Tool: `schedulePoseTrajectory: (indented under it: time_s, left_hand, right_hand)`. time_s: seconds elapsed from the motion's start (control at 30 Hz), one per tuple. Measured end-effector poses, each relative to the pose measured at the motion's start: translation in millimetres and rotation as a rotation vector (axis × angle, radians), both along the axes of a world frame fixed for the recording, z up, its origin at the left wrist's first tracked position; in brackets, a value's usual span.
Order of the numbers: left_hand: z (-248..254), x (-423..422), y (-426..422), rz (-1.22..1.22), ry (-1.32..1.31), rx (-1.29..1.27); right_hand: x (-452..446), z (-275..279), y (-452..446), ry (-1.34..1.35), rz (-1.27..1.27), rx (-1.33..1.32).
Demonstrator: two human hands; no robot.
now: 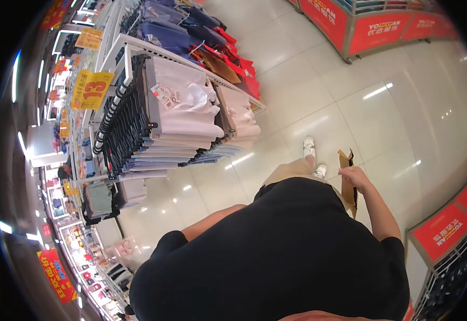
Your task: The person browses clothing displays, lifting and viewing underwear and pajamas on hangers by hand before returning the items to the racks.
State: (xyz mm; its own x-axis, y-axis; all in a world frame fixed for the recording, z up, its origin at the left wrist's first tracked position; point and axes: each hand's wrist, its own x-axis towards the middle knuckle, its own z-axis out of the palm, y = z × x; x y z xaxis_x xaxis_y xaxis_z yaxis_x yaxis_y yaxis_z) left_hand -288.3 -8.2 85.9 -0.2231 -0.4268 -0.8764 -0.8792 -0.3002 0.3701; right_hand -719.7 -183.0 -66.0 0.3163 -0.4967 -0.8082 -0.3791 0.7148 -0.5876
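My right hand (354,177) is closed around a flat, tan-brown item with dark edges (347,192). It looks like folded cardboard or a paper bag, and it hangs upright beside my right leg; its exact kind I cannot make out. My left forearm (212,220) shows only in part, and the hand itself is hidden behind my body. Nearest on the left side is a rack of pale folded trousers or shorts (182,101) on black hangers (123,128).
Blue and red garments (233,59) hang farther along the rack, under a yellow price sign (91,90). Red-panelled bins (375,32) stand ahead right, and another red-panelled bin (447,230) is close on my right. Shiny tiled floor (313,91) lies between them.
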Motion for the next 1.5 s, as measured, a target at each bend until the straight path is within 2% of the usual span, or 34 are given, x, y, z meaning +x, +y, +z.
schedulePoseTrajectory:
  time_s: [0.07, 0.17, 0.23, 0.27, 0.33, 0.4, 0.5, 0.57, 0.63, 0.7, 0.77, 0.8, 0.87, 0.9, 0.97, 1.03, 1.1, 1.13, 1.2, 1.23, 1.3, 1.33, 1.43, 1.47, 1.5]
  left_hand:
    - [-4.2, 2.9, -10.4, 0.094, 0.095, 0.065]
    - [-10.9, 13.0, -38.6, 0.337, 0.327, 0.204]
    - [-15.5, 25.8, -58.0, 0.531, 0.485, 0.288]
    - [-22.3, 35.4, -68.5, 0.579, 0.505, 0.303]
    - [-44.5, 55.6, -93.8, 0.588, 0.431, 0.293]
    - [-78.9, 59.5, -99.4, 0.677, 0.541, 0.240]
    - [-83.3, 63.3, -169.8, 0.682, 0.355, 0.027]
    - [-69.8, 49.6, -213.0, 0.483, 0.248, -0.099]
    - [-80.7, 31.3, -242.2, 0.275, 0.124, -0.441]
    - [-95.8, 11.3, -268.4, 0.457, 0.250, -0.622]
    - [-112.3, -10.0, -286.5, 0.968, 0.476, -0.557]
    - [-127.1, -8.5, -281.3, 0.956, 0.334, -0.660]
    - [-153.6, -10.6, -270.2, 0.921, 0.056, -0.847]
    - [-141.2, 3.1, -262.6, 0.862, -0.031, -0.774]
    - [-167.3, 33.4, -237.0, 0.640, -0.475, -0.936]
    - [-159.4, 67.0, -235.0, 0.904, -0.567, -0.852]
    - [-181.0, 94.6, -232.2, 0.972, -0.645, -1.019]
    - [-184.6, 102.7, -235.2, 0.985, -0.679, -1.007]
    - [-188.2, 113.5, -245.0, 1.009, -0.751, -0.979]
    - [-175.0, 119.2, -257.9, 1.058, -0.755, -0.669]
    - [-162.4, 113.3, -281.8, 1.081, -0.889, -0.724]
    - [-164.2, 110.8, -289.8, 1.092, -0.956, -0.755]
    - [-176.3, 111.4, -304.9, 1.131, -1.131, -0.662]
    - [-181.1, 112.9, -305.3, 1.130, -1.106, -0.622]
    - [-186.7, 114.6, -302.2, 1.130, -1.082, -0.580]
  right_hand:
    - [4.2, -1.7, -22.0, 0.012, -0.012, 0.101]
    - [-13.2, -41.5, -45.8, 0.138, -0.045, 0.198]
    - [-27.5, -30.3, -85.8, 0.148, -0.003, 0.175]
    - [-33.9, -25.3, -105.8, 0.153, 0.019, 0.164]
    - [-48.4, -80.3, -76.0, 0.304, -0.009, 0.260]
    - [-51.2, -75.0, -100.3, 0.308, -0.021, 0.229]
    - [-37.1, -74.3, -111.1, 0.333, -0.021, 0.186]
    - [-24.0, -61.3, -128.3, 0.323, 0.076, 0.079]
    - [-23.9, -59.5, -155.2, 0.277, 0.284, 0.083]
    - [-11.9, -53.2, -187.6, 0.257, 0.381, 0.145]
    - [-7.8, -50.4, -228.3, 0.258, 0.406, 0.273]
    - [-5.0, -53.4, -244.5, 0.270, 0.377, 0.374]
    - [21.7, -37.5, -285.4, 0.397, 0.497, 0.250]
    - [24.8, -49.8, -307.1, 0.410, 0.497, 0.210]
    - [33.3, -78.3, -339.2, 0.415, 0.450, 0.138]
    - [42.6, -108.1, -359.9, 0.401, 0.360, 0.076]
    - [77.4, -91.1, -362.5, 0.380, 0.447, 0.058]
    - [95.0, -81.9, -365.2, 0.368, 0.492, 0.046]
    - [110.6, -97.1, -377.5, 0.338, 0.676, -0.053]
    - [114.8, -109.0, -381.1, 0.321, 0.763, -0.099]
    - [115.6, -134.2, -405.2, 0.305, 0.787, -0.157]
    - [123.0, -128.9, -418.0, 0.297, 0.800, -0.191]
    - [122.2, -123.4, -467.5, 0.339, 0.801, -0.202]
    - [121.4, -129.7, -482.2, 0.366, 0.825, -0.222]
    - [131.2, -98.9, -493.0, 0.398, 0.819, -0.238]
